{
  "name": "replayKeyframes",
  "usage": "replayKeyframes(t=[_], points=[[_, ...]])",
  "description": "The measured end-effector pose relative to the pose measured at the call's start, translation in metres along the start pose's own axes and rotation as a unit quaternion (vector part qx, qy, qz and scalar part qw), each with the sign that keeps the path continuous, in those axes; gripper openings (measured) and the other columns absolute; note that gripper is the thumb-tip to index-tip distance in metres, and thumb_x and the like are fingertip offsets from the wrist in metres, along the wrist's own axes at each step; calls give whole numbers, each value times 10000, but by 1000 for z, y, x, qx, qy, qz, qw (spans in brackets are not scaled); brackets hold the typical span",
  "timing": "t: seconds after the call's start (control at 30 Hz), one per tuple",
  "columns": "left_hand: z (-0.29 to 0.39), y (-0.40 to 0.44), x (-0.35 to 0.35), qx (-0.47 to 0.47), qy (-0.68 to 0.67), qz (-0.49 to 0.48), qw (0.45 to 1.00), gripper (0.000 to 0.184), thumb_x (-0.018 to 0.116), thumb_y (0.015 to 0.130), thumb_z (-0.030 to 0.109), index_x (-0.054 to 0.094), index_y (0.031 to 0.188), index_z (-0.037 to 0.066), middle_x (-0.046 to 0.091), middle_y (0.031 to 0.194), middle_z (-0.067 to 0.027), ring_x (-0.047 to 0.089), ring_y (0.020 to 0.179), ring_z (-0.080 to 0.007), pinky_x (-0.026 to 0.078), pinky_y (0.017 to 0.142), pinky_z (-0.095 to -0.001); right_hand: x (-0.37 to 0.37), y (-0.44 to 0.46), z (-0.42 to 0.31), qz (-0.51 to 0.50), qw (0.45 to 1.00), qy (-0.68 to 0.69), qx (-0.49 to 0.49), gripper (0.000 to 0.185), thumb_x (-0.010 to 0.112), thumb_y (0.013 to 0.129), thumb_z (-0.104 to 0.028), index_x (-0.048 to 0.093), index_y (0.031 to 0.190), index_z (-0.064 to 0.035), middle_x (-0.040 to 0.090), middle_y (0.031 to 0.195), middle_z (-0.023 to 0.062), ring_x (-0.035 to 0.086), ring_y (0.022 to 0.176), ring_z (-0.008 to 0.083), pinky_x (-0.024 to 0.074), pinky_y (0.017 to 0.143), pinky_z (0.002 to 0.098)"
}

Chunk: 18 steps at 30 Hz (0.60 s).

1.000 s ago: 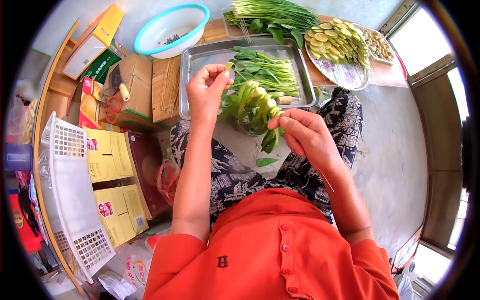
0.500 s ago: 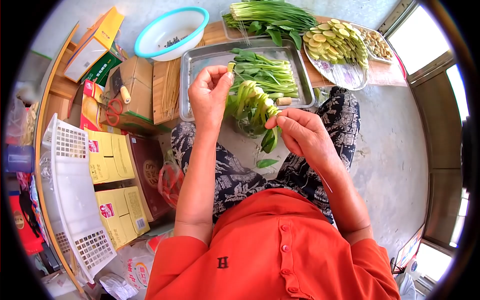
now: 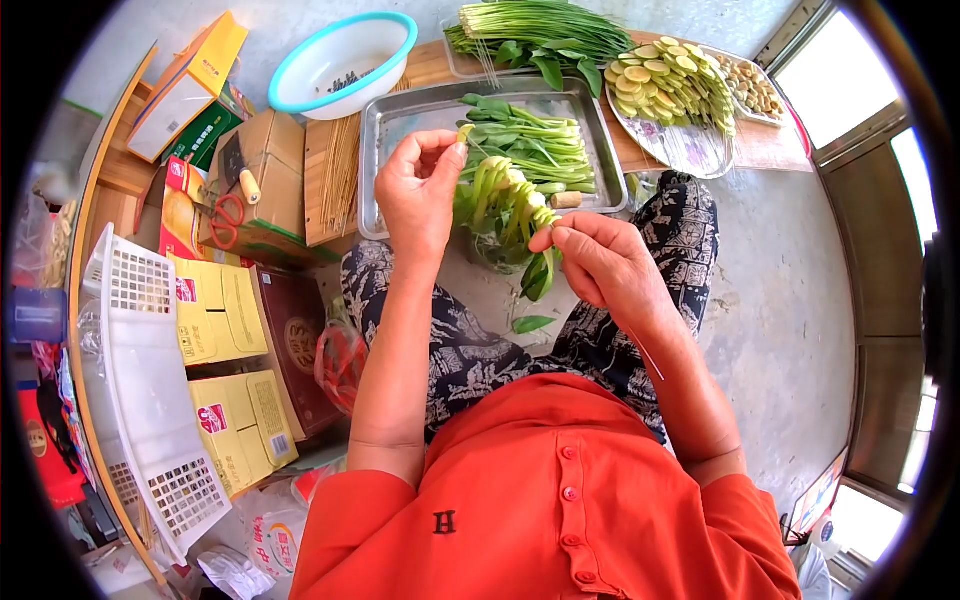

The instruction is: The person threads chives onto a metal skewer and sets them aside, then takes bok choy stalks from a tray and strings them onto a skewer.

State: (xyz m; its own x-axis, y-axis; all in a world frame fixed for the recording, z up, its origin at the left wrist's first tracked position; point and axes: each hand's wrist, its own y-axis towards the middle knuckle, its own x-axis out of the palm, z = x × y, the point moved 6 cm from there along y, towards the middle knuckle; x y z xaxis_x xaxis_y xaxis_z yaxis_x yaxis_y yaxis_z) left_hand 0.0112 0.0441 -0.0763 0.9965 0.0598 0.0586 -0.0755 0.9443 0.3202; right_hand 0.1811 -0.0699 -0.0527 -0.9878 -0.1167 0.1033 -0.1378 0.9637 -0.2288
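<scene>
Between my hands hangs a row of green leafy vegetable stems, bunched in folds along what looks like a thin skewer. My left hand is closed in a pinch at the upper left end of the greens, with a bit of pale green stem at the fingertips. At the lower right end, my right hand pinches the skewer; its thin tail shows below my wrist. Leaves dangle beside my right fingertips. Just beyond my hands, a metal tray holds more leafy greens and a small cork-like piece.
A blue-rimmed basin, bundled chives and a plate of skewered slices stand at the back. Bamboo skewers lie left of the tray. Scissors and a knife rest by boxes. A loose leaf lies below my hands.
Very little differs. The bunched greens and both hands have shifted only slightly, and both hands keep their pinch.
</scene>
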Motion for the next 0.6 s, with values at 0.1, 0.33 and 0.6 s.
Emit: replayKeyframes(t=[0.1,0.33,0.6], points=[[11,-4,4,70,89,-5,994,81,674,847,9,656,926,-1,650,824,8,561,715,-43,459,662,-195,1,3,-1,5,1000,-1,-4,255,470,988,-181,648,966,0,360,487,-81,264,412,12,190,407,191],[11,12,6,-5,-87,-145,986,246,647,903,130,616,1113,4,643,1063,-50,576,974,-88,441,887,-235,-10,4,-13,-12,999,47,-10,250,468,993,-175,642,950,-1,365,484,-75,270,409,18,206,415,191],[24,20,35,-114,-211,-422,874,498,770,789,316,609,1143,7,640,1108,-57,594,1028,-134,441,940,-273,-11,-1,-19,-84,986,140,15,268,446,996,-177,638,947,4,365,467,-64,293,402,40,232,416,208]])
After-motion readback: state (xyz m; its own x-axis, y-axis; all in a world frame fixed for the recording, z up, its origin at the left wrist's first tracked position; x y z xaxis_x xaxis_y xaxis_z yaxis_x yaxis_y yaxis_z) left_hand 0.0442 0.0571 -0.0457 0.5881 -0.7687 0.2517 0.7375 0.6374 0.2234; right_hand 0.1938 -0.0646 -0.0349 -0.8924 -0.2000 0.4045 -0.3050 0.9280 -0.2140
